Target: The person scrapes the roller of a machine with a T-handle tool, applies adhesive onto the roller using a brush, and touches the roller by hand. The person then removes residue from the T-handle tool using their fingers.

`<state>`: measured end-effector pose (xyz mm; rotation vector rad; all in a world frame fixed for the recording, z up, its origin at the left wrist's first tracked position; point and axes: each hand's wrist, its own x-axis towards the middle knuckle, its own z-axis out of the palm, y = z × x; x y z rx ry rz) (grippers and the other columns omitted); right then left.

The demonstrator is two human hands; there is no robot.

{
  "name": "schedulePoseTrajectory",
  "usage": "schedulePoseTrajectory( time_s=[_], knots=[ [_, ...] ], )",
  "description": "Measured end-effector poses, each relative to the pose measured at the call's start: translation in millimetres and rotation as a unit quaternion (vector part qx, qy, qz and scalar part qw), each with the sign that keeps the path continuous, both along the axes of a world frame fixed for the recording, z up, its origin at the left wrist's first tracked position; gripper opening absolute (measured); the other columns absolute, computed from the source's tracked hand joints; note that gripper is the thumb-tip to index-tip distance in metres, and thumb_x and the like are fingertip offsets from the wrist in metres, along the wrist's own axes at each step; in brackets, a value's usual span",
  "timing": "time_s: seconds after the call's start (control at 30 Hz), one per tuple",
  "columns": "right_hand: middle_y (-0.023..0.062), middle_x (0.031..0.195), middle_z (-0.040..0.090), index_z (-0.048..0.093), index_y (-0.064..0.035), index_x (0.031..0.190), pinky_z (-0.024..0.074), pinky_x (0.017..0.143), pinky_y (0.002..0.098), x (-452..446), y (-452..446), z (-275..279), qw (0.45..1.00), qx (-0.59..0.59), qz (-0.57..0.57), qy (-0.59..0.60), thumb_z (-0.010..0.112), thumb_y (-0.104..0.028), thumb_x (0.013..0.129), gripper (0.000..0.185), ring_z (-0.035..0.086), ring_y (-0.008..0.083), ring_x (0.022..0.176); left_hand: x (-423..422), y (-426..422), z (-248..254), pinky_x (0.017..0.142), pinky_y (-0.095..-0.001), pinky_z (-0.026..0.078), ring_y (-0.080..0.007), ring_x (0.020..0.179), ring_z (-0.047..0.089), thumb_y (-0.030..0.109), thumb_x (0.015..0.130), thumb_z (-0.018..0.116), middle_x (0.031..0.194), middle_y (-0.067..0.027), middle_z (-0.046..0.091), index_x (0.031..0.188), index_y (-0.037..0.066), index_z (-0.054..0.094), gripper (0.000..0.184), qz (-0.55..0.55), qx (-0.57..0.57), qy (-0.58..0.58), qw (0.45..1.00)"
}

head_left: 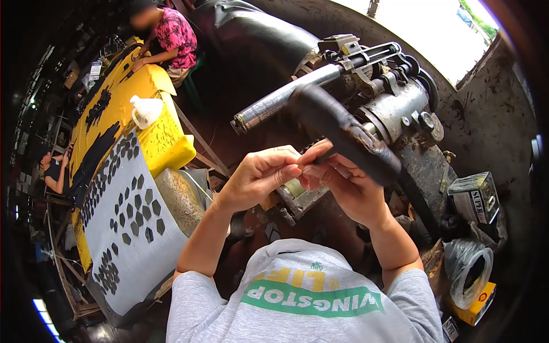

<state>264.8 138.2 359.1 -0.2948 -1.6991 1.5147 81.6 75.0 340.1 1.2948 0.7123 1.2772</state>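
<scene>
My left hand [257,174] is raised in front of my chest with thumb and fingers pinched together. Its fingertips meet those of my right hand [354,191], which is also closed in a pinch. Between the right fingers a small dark piece [326,154] shows in part; the fingers cover the rest, and its kind is unclear. Close above my right hand is a blurred dark rounded thing [343,131], and behind it stands a sewing-type machine with a shiny metal arm [286,98].
Many dark pentagon pieces [138,202] lie on a white sheet [166,251] over a yellow-covered table [163,134]. A white jug [147,111] stands there. One person [174,34] sits beyond; another [55,171] is far left. A tin [474,197] and plastic-wrapped roll [466,271] are right.
</scene>
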Motion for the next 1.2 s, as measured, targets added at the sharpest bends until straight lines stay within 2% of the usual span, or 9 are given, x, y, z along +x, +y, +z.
schedulePoseTrajectory(
  time_s=[0.1,0.27,0.37,0.4,0.5,0.53,0.63,0.77,1.2],
  knots=[
    [0.0058,0.086,0.067,0.065,0.0009,0.101,0.0496,0.063,0.0224,-0.5,-0.8,-2.8,0.996,0.071,-0.056,0.000,0.060,0.006,0.085,0.017,0.061,0.0089,0.072,6.1,-1.0,-0.7,0.087,-0.0262,0.051,-0.0152,0.096,0.063,-0.005,0.086,0.063,0.098,-0.0076,0.061,0.105,-0.004,0.063,0.019,0.006,0.006,-0.031,0.999],
    [0.0051,0.082,0.068,0.066,0.0004,0.098,0.0512,0.063,0.0223,11.0,-7.5,8.0,0.999,0.023,-0.042,-0.023,0.064,0.008,0.079,0.020,0.064,0.0065,0.070,8.7,4.2,5.6,0.084,-0.0252,0.053,-0.0133,0.093,0.063,-0.010,0.080,0.067,0.096,-0.0061,0.062,0.097,-0.003,0.065,0.018,0.015,-0.015,-0.012,1.000],
    [0.0048,0.082,0.068,0.065,0.0033,0.097,0.0511,0.063,0.0211,16.6,-8.1,-7.4,0.994,0.025,-0.109,-0.019,0.066,0.008,0.080,0.019,0.063,0.0064,0.071,9.4,9.1,6.4,0.083,-0.0249,0.052,-0.0123,0.091,0.063,-0.010,0.080,0.067,0.095,-0.0057,0.062,0.097,-0.003,0.064,0.018,-0.003,0.020,-0.014,1.000],
    [0.0142,0.090,0.064,0.059,0.0054,0.098,0.0529,0.062,0.0236,17.2,-8.2,-2.0,0.998,-0.004,-0.068,0.006,0.065,0.003,0.086,0.014,0.063,0.0142,0.072,8.5,10.8,5.7,0.083,-0.0247,0.052,-0.0120,0.091,0.063,-0.009,0.081,0.066,0.094,-0.0058,0.061,0.097,-0.004,0.064,0.017,-0.007,0.028,0.007,1.000],
    [0.0151,0.090,0.064,0.058,0.0078,0.102,0.0528,0.063,0.0237,19.6,-4.6,5.1,0.999,-0.006,-0.029,0.030,0.064,0.004,0.085,0.018,0.063,0.0143,0.071,9.4,12.5,10.8,0.083,-0.0245,0.052,-0.0119,0.091,0.063,-0.009,0.081,0.066,0.094,-0.0054,0.061,0.096,-0.004,0.064,0.016,-0.020,0.023,0.030,0.999],
    [0.0074,0.089,0.066,0.061,0.0066,0.104,0.0521,0.068,0.0211,20.9,-5.1,8.2,1.000,-0.007,-0.014,0.027,0.058,0.006,0.089,0.015,0.063,0.0085,0.074,10.4,12.9,8.9,0.082,-0.0253,0.052,-0.0121,0.089,0.063,-0.008,0.083,0.065,0.093,-0.0055,0.062,0.096,-0.003,0.065,0.014,-0.020,0.020,0.028,0.999],
    [0.0080,0.092,0.065,0.060,0.0064,0.107,0.0525,0.069,0.0217,23.3,-5.7,15.6,0.999,-0.032,-0.024,0.013,0.054,0.005,0.092,0.016,0.063,0.0094,0.076,11.3,13.7,7.9,0.080,-0.0257,0.051,-0.0122,0.088,0.062,-0.007,0.083,0.065,0.092,-0.0059,0.063,0.098,-0.003,0.065,0.015,-0.013,0.049,0.045,0.998],
    [0.0083,0.099,0.063,0.057,0.0059,0.110,0.0529,0.071,0.0226,30.0,-7.9,10.2,0.999,0.036,-0.016,0.014,0.049,0.005,0.094,0.018,0.063,0.0116,0.080,12.2,15.9,9.0,0.078,-0.0258,0.051,-0.0118,0.086,0.062,-0.006,0.084,0.065,0.091,-0.0064,0.063,0.099,-0.002,0.065,0.016,-0.019,0.094,0.075,0.993],
    [0.0169,0.093,0.063,0.057,0.0064,0.097,0.0503,0.064,0.0247,32.2,-11.4,4.5,0.995,0.022,-0.093,0.039,0.057,0.001,0.091,0.008,0.061,0.0148,0.068,21.6,18.6,8.5,0.075,-0.0242,0.052,-0.0106,0.080,0.064,0.003,0.090,0.061,0.088,-0.0058,0.065,0.102,-0.003,0.064,0.014,-0.044,0.021,0.063,0.997]
  ],
)
